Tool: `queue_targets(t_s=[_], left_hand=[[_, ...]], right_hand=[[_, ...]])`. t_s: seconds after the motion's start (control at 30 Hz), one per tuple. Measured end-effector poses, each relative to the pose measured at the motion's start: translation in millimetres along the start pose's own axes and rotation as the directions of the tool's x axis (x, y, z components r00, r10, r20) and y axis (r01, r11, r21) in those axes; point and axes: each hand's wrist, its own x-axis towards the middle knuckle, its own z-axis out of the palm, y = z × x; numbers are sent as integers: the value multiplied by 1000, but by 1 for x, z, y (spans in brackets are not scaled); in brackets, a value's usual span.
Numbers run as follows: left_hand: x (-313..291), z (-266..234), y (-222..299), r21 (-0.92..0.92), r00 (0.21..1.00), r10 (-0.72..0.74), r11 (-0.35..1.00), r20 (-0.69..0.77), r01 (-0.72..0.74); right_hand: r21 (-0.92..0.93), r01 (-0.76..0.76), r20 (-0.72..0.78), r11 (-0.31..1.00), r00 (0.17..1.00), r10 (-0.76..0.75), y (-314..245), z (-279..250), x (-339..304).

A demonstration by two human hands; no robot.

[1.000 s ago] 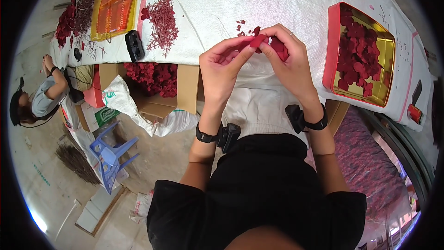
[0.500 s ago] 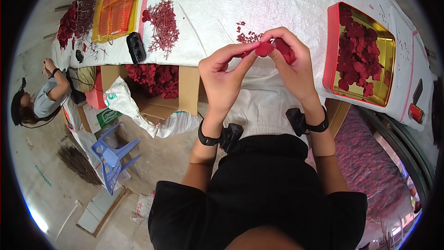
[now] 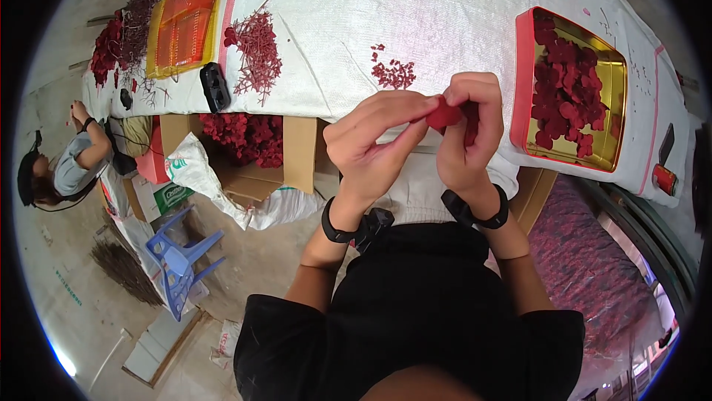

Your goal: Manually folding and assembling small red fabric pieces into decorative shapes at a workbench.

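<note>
The table (image 3: 326, 30), dressed in a white woven cover, spanned the far part of the scene. A large clear sack (image 3: 593, 282) of dark red material stood at the near right, below table level. On the left, an open cardboard box (image 3: 300, 152) sat below the table's near edge, with red blooms (image 3: 241, 134) inside. A red-sided tin (image 3: 523, 89) with a gold interior rested on the right of the table; loose red petals (image 3: 567, 97) covered part of its base.

The left hand (image 3: 367, 137) was at the table's near edge, thumb and forefinger pinching a red petal piece (image 3: 443, 114) from the left. The right hand (image 3: 466, 152) pinched the same piece from the right, its other fingers curled inward; how much red material lay within them could not be told. The piece was between the two hands, left of the tin.

A heap of red stems (image 3: 257, 52) lay on the table's left half, with a black case (image 3: 214, 88) just to its left. Small red fragments (image 3: 393, 73) lay scattered on the cover, just beyond the hands.
</note>
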Motion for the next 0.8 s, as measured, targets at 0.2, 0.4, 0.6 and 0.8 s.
queue_targets(t_s=[0.2,0.4,0.6,0.8], left_hand=[[-1,0,4,20,971,238,971,23,-238],[6,-5,11,-89,958,284,956,38,-280],[10,-13,26,64,873,462,877,156,-476],[1,-11,34,1,926,355,934,128,-358]], right_hand=[[65,103,-93,993,991,-97,-5,-1,-3],[231,159,-82,960,986,-143,-18,-10,9],[212,210,-24,954,977,-210,-28,-15,11],[214,251,-12,944,967,-255,-34,-14,14]])
